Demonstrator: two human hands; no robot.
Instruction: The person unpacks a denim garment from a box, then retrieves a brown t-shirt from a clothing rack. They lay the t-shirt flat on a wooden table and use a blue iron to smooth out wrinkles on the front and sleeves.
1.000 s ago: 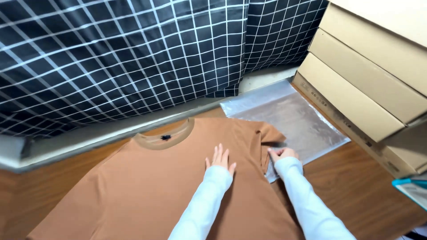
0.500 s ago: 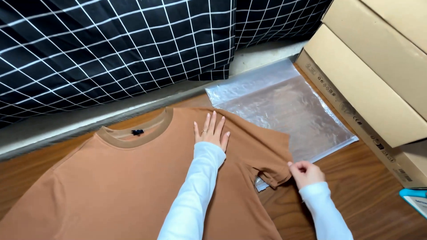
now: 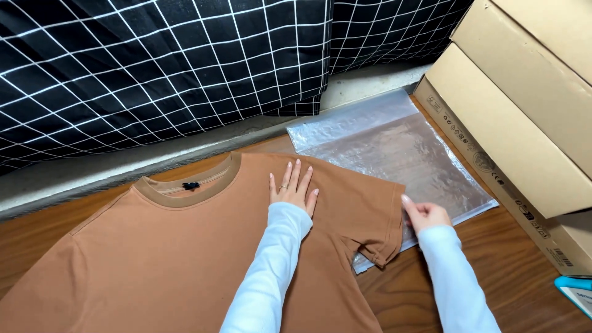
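Note:
A brown T-shirt lies flat on a wooden table, collar toward the far side. My left hand rests flat on the shirt's right shoulder, fingers spread. At the edge of the right sleeve is my right hand, its fingers pinching the sleeve hem. The sleeve lies spread over the corner of a clear plastic bag. Both my arms wear white long sleeves.
Stacked cardboard boxes stand along the right side of the table. Black cloth with a white grid hangs across the back, above a pale ledge. A light blue object shows at the lower right edge.
The right sleeve, folded in a second ago, has been pulled outward and now lies flat over the bag. My left hand slid up toward the shoulder; my right hand moved right with the hem.

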